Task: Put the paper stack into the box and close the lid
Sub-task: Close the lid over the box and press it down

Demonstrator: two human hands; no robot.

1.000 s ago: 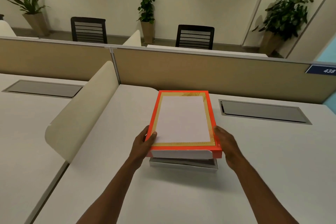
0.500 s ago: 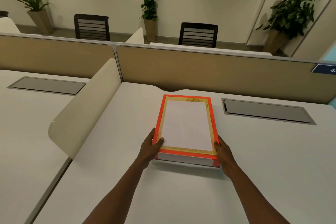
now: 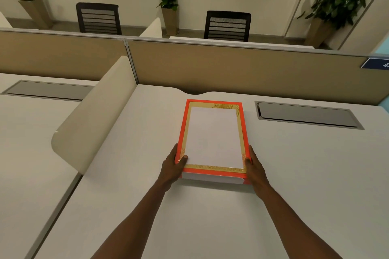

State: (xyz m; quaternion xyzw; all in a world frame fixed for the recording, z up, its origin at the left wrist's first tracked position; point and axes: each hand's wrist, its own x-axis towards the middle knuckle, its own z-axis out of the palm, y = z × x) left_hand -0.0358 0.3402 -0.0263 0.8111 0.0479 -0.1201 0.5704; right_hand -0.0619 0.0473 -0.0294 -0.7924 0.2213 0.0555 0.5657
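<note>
Lowered onto the box, lid (image 3: 212, 136) gripped by both hands, left hand (image 3: 171, 167) and right hand (image 3: 255, 171)

Orange lid (image 3: 212, 139) lowered from a raised gap onto the box, now seated flush, left hand (image 3: 171, 167) and right hand (image 3: 255, 171) shifted lower along its near corners

Desk (image 3: 294, 174) open around box (image 3: 213, 139); partition (image 3: 231, 69) behind.

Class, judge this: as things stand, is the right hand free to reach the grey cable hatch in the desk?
Probably yes: the desk between the right hand and the hatch lies bare, though that hand grips the lid.
</note>
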